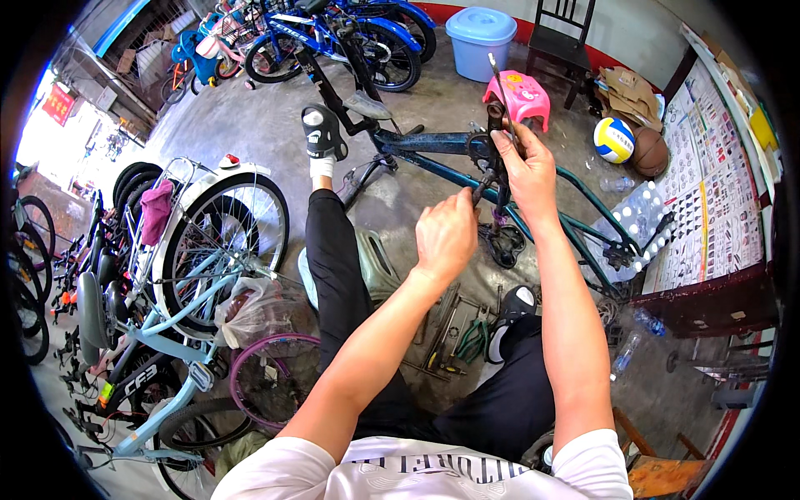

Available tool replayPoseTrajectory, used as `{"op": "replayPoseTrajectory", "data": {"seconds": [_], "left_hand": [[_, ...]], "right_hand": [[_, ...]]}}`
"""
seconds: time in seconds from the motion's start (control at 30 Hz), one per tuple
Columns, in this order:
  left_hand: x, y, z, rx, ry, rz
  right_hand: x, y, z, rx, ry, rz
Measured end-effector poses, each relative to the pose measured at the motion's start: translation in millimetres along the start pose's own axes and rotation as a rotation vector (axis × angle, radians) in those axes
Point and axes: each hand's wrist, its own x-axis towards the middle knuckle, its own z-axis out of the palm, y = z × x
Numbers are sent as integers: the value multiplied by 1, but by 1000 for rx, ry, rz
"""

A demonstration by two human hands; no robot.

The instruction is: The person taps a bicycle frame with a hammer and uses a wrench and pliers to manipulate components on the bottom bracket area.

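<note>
A dark teal bicycle frame (429, 142) without wheels lies across the floor ahead of me. My right hand (531, 171) is closed at an upright dark tube of the frame, pinching a thin metal rod (498, 79) that rises past the tube's open end. Lower and to the left, my left hand (448, 235) is in a fist beside the frame. A short dark piece shows at its thumb side, but what it grips is mostly hidden. Below the hands hangs a black crank and pedal (503, 245). The saddle (367, 106) is at the frame's far left.
Between my legs lie green-handled pliers (473, 340) and several hand tools. A light blue bicycle (187, 283) and a purple rim (250, 375) crowd the left. Ahead stand a pink stool (518, 98) and a blue bin (481, 42); two balls (614, 140) sit at right.
</note>
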Motion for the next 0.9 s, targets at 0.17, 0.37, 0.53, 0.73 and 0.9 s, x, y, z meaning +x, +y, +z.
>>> {"op": "replayPoseTrajectory", "data": {"seconds": [0.17, 0.37, 0.53, 0.73, 0.9], "left_hand": [[1, -4, -3, -982, -236, -449], [11, -4, -1, -643, -257, -275], [13, -12, -11, -894, -364, -405], [15, -19, -17, -1365, -670, -647], [20, -23, -5, -1629, -728, -767]], "right_hand": [[1, 2, -2, -40, -13, 38], [0, -2, 2, 7, 7, 25], [1, 2, 0, -8, -8, 8], [1, -3, 3, -19, -7, 1], [2, 0, 5, -28, 13, -30]]}}
